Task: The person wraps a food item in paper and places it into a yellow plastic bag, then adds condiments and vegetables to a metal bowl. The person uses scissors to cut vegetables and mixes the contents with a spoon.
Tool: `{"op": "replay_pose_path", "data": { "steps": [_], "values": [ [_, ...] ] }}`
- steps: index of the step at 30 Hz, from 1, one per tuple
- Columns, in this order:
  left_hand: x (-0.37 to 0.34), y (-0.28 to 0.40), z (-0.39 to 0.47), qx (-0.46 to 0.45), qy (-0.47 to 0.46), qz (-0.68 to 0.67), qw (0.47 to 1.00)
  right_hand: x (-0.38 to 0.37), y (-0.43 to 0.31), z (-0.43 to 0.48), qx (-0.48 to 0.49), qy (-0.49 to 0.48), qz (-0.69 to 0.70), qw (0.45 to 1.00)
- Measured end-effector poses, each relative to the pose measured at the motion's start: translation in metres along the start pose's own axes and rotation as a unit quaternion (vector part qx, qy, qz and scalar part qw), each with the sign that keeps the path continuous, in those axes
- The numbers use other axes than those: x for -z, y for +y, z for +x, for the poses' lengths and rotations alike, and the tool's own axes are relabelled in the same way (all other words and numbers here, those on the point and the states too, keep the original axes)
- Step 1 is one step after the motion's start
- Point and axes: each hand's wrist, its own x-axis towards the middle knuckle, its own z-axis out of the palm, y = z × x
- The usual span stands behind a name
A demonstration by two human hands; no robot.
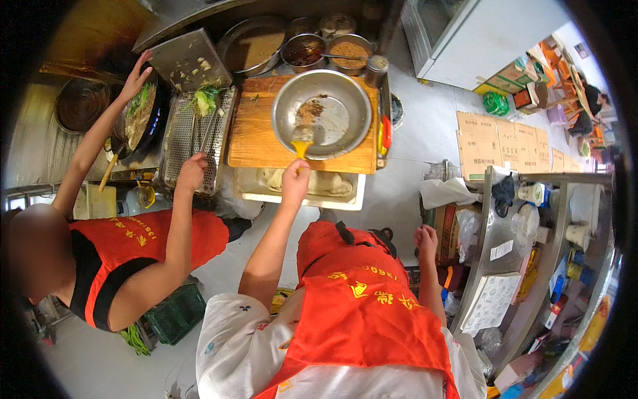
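My left hand [296, 182] grips the yellow handle of a brush or similar utensil [302, 142], whose head rests inside a large steel bowl [344, 107]. Brown seasoning or sauce lies in the bowl around the utensil's head. Beneath the bowl is a wooden cutting board [254, 129]. Below the board's near edge, a white tray [299, 201] holds pale dough [324, 183]. At my right side hangs my right hand [426, 240], near the metal shelving, its fingers partly curled; I see nothing clearly held in it.
Left of me a co-worker [154, 234] in a red apron holds a long utensil over a perforated metal tray [172, 169], beside a wok [154, 119]. Behind the board stand steel bowls of sauce [304, 50] and a lidded jar [376, 70]. Metal shelving [491, 224] stands to my right.
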Motion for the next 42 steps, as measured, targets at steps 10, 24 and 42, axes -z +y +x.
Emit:
{"op": "replay_pose_path", "data": {
  "steps": [10,24,42],
  "values": [
    [0.039,-0.022,0.014,0.039,-0.102,-0.074,0.991,-0.324,-0.130,0.009,0.032,-0.191,-0.067,0.979],
    [0.006,0.055,0.022,-0.015,-0.080,-0.085,0.993,-0.417,-0.094,0.016,0.027,-0.361,-0.176,0.915],
    [-0.195,0.029,0.091,0.260,-0.302,-0.068,0.915,-0.208,-0.237,0.069,0.054,-0.169,0.029,0.984]
  ]
}}
